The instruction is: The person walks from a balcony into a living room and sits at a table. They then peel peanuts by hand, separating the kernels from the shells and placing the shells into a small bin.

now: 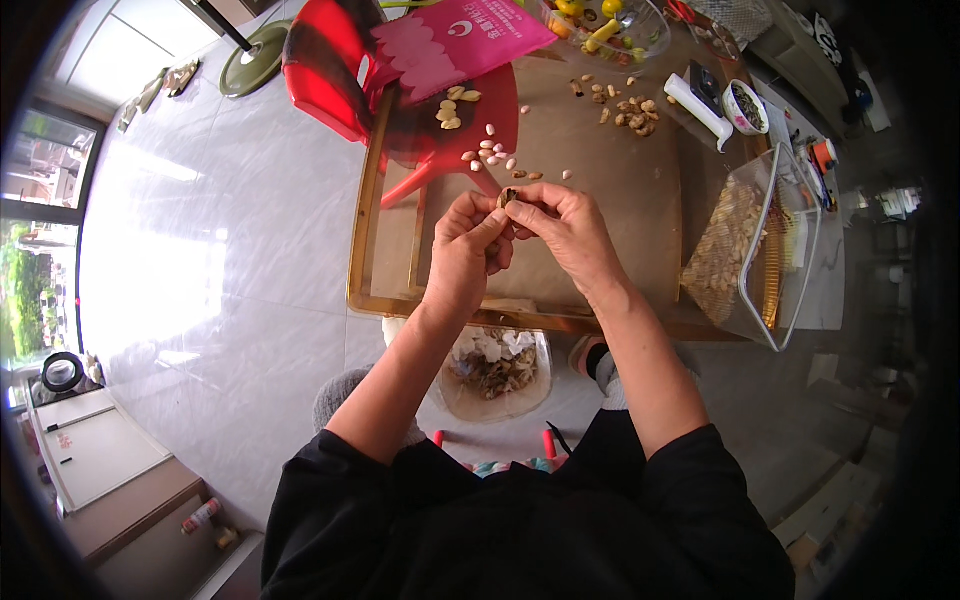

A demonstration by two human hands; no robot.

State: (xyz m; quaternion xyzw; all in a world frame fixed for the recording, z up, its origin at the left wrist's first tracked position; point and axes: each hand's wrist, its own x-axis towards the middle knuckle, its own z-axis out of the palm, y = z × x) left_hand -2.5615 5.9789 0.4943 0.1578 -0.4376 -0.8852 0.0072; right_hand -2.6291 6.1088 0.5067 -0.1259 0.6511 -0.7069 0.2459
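Observation:
My left hand (472,236) and my right hand (555,214) meet over the front part of a glass-topped table (592,262). Between their fingertips both grip a dark, broken peanut shell (508,198). Something brownish also shows in the curled fingers of my left hand, too hidden to name. Just beyond the hands lie several pink peanut kernels (493,155), a few of them browner. Farther off to the left is a small group of pale nuts (449,109). A heap of unshelled peanuts (637,116) sits at the far right.
A clear plastic box (731,247) of peanuts stands on the table's right. Behind are a pink bag (465,45), a fruit bowl (652,41) and a flowered bowl (745,107). A red chair (326,75) stands far left. Below the front edge is a waste bin (495,405) holding shells and tissue.

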